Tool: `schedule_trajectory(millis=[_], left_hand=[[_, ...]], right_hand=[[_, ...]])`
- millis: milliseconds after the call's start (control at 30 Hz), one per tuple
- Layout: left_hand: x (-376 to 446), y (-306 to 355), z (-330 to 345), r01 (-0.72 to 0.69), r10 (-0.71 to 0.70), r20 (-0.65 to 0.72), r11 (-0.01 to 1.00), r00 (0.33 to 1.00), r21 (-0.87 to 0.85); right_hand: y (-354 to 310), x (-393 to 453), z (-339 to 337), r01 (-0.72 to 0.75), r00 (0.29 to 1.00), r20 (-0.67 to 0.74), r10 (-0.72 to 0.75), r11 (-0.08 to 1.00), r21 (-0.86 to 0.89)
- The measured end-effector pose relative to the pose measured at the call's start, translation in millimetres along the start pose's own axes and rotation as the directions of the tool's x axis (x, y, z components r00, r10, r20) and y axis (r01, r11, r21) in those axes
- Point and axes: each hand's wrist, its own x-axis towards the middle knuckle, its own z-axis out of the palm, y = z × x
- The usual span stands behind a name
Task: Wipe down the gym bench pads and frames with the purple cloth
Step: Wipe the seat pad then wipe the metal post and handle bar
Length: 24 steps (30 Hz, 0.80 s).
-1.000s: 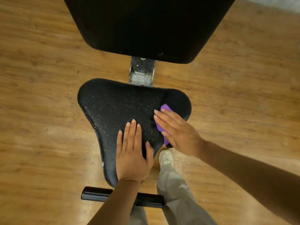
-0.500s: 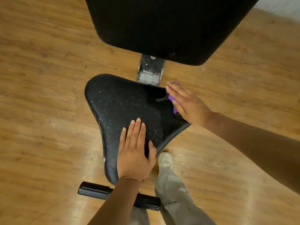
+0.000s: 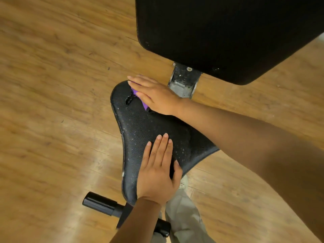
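The black triangular seat pad (image 3: 140, 127) of the gym bench lies below me, speckled with white dust. My right hand (image 3: 154, 93) lies flat with straight fingers on the purple cloth (image 3: 135, 92), pressing it onto the pad's far left corner; only a sliver of cloth shows under the palm. My left hand (image 3: 157, 172) rests flat, fingers straight, on the near narrow end of the seat. The black back pad (image 3: 219, 32) fills the upper right, joined by a grey metal frame bracket (image 3: 184, 79).
A black foot roller bar (image 3: 100, 204) crosses under the seat's near tip. My leg in khaki trousers (image 3: 182, 220) and a pale shoe (image 3: 184, 183) stand just right of it. Wooden plank floor (image 3: 52, 102) surrounds the bench.
My right hand has slid the purple cloth from the seat's right side along the far edge to the far left corner. My left hand has stayed on the seat's near end.
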Motion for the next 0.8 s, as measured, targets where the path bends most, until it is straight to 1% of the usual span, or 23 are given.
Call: schedule_trajectory(millis=[100, 233, 333, 433, 567, 633, 700, 800], left_hand=[[-1, 0, 1, -0.004, 0.004, -0.004, 1.0, 1.0, -0.017], [0, 0, 1, -0.003, 0.003, -0.013, 1.0, 1.0, -0.02], [0, 0, 1, -0.003, 0.003, 0.006, 1.0, 1.0, -0.017], [0, 1, 1, 0.001, -0.001, 0.006, 1.0, 1.0, -0.029], [0, 1, 1, 0.004, -0.005, -0.014, 0.999, 1.0, -0.036], [0, 1, 0, 0.011, -0.011, -0.017, 0.999, 1.0, -0.042], [0, 2, 0, 0.016, -0.016, -0.014, 0.999, 1.0, -0.045], [0, 2, 0, 0.02, -0.021, -0.022, 0.998, 1.0, -0.053]], right_hand=[[19, -42, -11, 0.026, 0.999, -0.049, -0.024, 0.999, 0.037], [33, -130, -30, -0.04, 0.999, 0.001, 0.04, 0.997, -0.069], [36, -154, -28, -0.026, 0.999, -0.032, 0.024, 0.998, -0.062], [27, -114, -20, -0.005, 0.999, -0.044, 0.004, 1.0, -0.019], [0, -4, 1, 0.071, 0.997, -0.024, -0.069, 0.994, 0.083], [-12, 41, 9, 0.067, 0.998, -0.011, -0.066, 0.993, 0.097], [-16, 63, 10, 0.067, 0.998, -0.011, -0.066, 0.992, 0.108], [-9, 45, 5, 0.124, 0.992, -0.028, -0.121, 0.98, 0.154]])
